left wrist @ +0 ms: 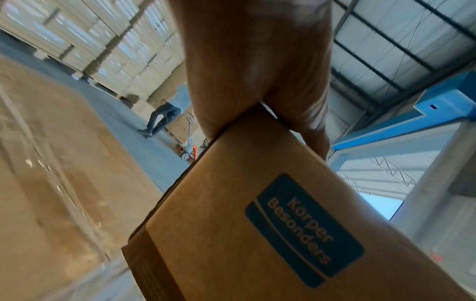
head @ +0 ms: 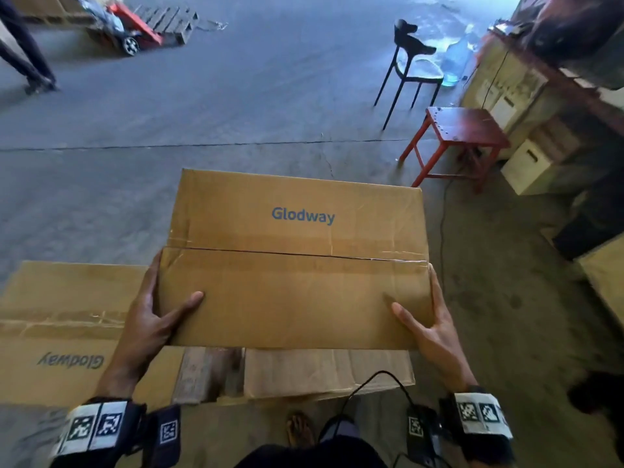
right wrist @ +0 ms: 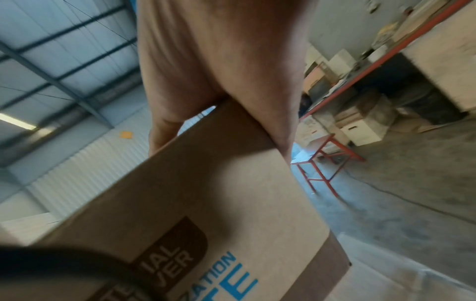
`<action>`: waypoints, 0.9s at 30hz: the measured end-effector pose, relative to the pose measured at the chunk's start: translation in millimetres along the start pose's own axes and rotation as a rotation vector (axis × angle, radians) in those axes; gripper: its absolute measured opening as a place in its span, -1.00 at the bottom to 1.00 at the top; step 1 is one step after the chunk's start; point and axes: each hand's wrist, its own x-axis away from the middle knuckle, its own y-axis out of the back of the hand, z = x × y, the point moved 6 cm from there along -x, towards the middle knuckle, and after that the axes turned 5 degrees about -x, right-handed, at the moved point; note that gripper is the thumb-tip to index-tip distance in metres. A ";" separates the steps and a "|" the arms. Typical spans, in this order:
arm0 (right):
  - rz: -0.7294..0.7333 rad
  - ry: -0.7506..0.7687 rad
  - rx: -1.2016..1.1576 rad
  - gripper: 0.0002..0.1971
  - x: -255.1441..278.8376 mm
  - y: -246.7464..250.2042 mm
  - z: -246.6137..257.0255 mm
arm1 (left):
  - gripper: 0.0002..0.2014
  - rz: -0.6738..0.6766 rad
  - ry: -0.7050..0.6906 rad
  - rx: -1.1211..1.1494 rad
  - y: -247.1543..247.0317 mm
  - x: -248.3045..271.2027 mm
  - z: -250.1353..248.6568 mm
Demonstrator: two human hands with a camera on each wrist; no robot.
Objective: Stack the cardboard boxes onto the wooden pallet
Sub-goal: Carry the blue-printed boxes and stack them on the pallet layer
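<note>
Both hands, left hand (head: 148, 319) and right hand (head: 429, 327), clamp the carried box (head: 297, 265) by its ends, thumbs on top, above a lower box (head: 329, 373) on the pallet (head: 206, 373). Best lowered level, edges squared.
</note>
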 end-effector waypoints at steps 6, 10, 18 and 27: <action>0.219 0.020 0.047 -0.02 -14.1 -100.9 29.8 | -0.08 -0.288 0.052 0.075 103.7 54.9 24.1; 0.438 0.049 0.049 0.00 -3.0 -207.5 50.7 | -0.04 -0.487 0.187 0.135 183.1 128.3 68.6; 0.846 0.058 0.162 -0.09 84.4 -420.0 60.7 | -0.09 -0.907 0.387 0.189 309.9 304.0 142.4; 1.217 0.129 0.398 -0.07 228.5 -597.8 32.7 | 0.05 -1.281 0.593 0.274 358.8 504.1 207.0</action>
